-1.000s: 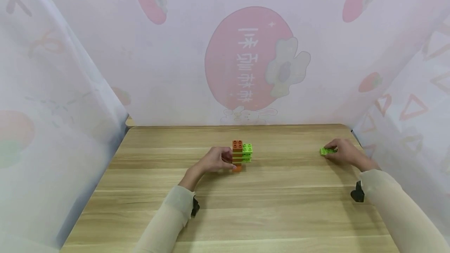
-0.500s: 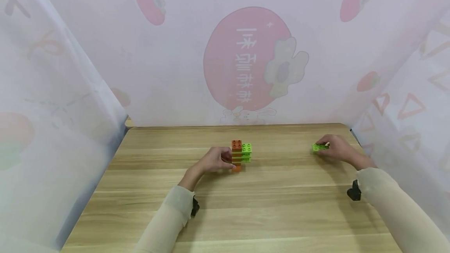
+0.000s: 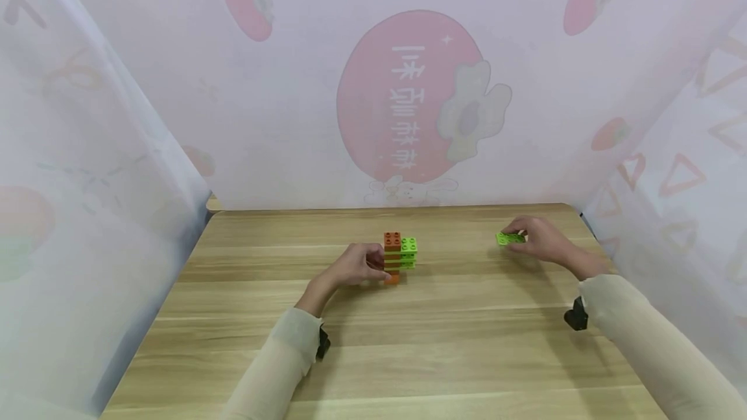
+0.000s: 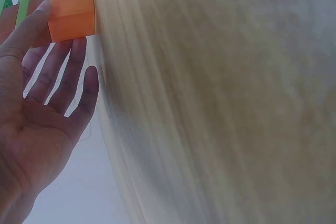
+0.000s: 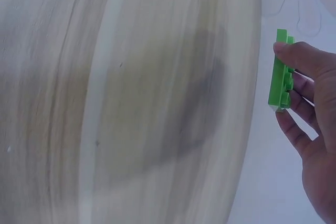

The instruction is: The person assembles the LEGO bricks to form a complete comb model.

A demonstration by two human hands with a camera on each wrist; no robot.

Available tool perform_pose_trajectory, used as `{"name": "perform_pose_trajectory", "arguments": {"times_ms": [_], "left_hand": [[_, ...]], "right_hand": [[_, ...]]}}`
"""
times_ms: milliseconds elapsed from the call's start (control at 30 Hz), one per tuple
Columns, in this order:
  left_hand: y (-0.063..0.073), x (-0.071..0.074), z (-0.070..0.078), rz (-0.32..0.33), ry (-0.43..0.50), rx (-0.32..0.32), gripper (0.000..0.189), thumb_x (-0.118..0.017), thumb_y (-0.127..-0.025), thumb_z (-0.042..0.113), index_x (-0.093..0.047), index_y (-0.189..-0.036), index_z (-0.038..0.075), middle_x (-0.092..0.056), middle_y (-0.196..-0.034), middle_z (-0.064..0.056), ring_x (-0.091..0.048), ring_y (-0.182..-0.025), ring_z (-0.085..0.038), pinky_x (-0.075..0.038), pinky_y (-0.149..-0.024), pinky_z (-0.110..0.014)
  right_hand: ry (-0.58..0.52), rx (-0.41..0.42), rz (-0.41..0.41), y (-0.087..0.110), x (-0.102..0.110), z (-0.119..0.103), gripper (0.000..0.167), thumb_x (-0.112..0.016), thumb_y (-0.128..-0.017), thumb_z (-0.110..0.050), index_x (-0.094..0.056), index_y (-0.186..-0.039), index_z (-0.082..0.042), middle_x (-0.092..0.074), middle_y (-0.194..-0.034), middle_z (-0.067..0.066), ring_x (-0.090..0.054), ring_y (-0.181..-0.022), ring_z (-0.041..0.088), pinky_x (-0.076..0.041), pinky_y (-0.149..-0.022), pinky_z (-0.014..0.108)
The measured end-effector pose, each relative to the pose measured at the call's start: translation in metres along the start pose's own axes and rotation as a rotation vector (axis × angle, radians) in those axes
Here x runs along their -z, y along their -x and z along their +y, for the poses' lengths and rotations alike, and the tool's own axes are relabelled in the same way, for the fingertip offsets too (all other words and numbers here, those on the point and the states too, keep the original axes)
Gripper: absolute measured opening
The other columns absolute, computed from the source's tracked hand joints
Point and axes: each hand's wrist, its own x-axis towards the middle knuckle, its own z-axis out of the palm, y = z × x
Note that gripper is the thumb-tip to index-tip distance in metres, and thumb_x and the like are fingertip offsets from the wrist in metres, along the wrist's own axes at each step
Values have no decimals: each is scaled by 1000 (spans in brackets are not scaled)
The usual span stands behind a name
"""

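Near the middle of the table stands a stack of building blocks (image 3: 392, 242), orange and brown on the left, with bright green blocks jutting out to the right. My left hand (image 3: 354, 264) holds the stack from its left side, thumb on the front near the orange bottom block (image 4: 72, 14). Off to the right, my right hand (image 3: 543, 238) pinches a flat green block (image 3: 509, 238) between thumb and fingers. In the right wrist view this green block (image 5: 281, 72) is held above the table, its studs turned toward the palm.
The wood-grain table (image 3: 443, 342) reaches back to a pale printed curtain (image 3: 292, 115). More curtain hangs along the left and right sides. A black wrist device (image 3: 576, 315) sits under the right sleeve, another black device (image 3: 323, 343) under the left.
My right hand has moved left and slightly toward the back with the green block, coming closer to the stack. The left hand and the stack have stayed in place.
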Motion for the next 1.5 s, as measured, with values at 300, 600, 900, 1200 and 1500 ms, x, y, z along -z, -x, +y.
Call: {"name": "perform_pose_trajectory", "arguments": {"times_ms": [300,600,900,1200,1500], "left_hand": [[-1,0,-1,-3,7,2,24,-90,-87,15,-71,-100,11,-76,-101,-1,-71,-92,-13,-61,-84,-32],[-1,0,0,1,-7,4,24,-91,-86,15,-68,-96,12,-73,-99,-1,-68,-92,-14,-60,-84,-33],[0,1,-2,5,-10,3,24,-90,-87,16,-70,-99,11,-75,-100,-1,-70,-92,-14,-61,-84,-33],[-1,1,-4,8,-18,0,24,-90,-87,16,-71,-100,11,-76,-100,-2,-71,-92,-14,-61,-84,-32],[1,1,-3,1,4,1,24,-90,-87,15,-70,-98,10,-75,-102,-2,-72,-95,-15,-62,-86,-34]], "right_hand": [[-13,39,-4,-15,-1,-22,31,-89,-86,-9,-80,-114,-2,-76,-106,10,-70,-90,21,-60,-78,51],[-1,93,19,-22,1,-48,33,-91,-84,-12,-80,-115,-4,-75,-110,10,-67,-87,17,-57,-71,35],[-30,234,62,-35,-1,-72,30,-91,-85,-13,-80,-112,-5,-76,-106,6,-69,-87,18,-56,-69,32],[-57,294,62,-46,2,-106,32,-91,-85,-15,-81,-114,-6,-75,-107,4,-69,-90,16,-57,-72,34],[-83,364,77,-60,-1,-139,31,-89,-87,-17,-80,-115,-6,-75,-109,6,-71,-95,20,-59,-75,40]]}}
